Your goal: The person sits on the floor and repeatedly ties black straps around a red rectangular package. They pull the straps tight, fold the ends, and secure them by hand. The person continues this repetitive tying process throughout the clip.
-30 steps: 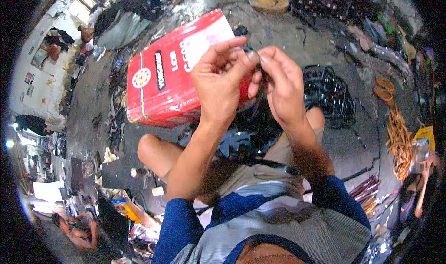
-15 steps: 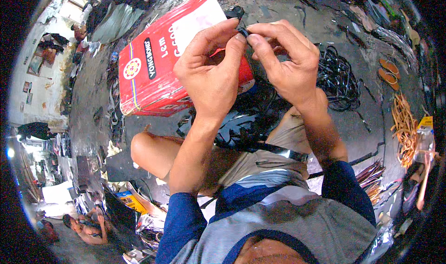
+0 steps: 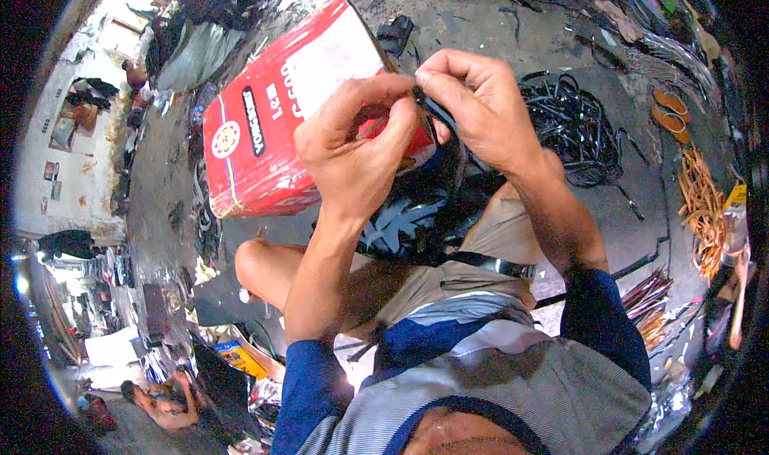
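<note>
Cable: a thin black cable (image 3: pixel 439 112) was pinched between both hands, held up in front of the chest and above the lap, over the red carton.
Axis: its long axis ran from the pinch point at upper left down toward lower right, passing under the right palm; which end was which could not be told.
Left hand: the left hand (image 3: pixel 356 146) had its grip closed, thumb and forefinger pressed on the cable's near end.
Right hand: the right hand (image 3: pixel 481 106) had its grip closed on the same cable, fingertips almost touching the left's.
Risk: with so little cable between the two pinches, a hard pull would likely slip it out of the fingers or nick the skin.
Carton: a red cardboard carton (image 3: pixel 264 134) lay tilted on the floor just behind the hands.
Surroundings: a tangle of black cables (image 3: pixel 573 126) lay to the right, with copper-coloured wire strands (image 3: pixel 705 207) further out.
</note>
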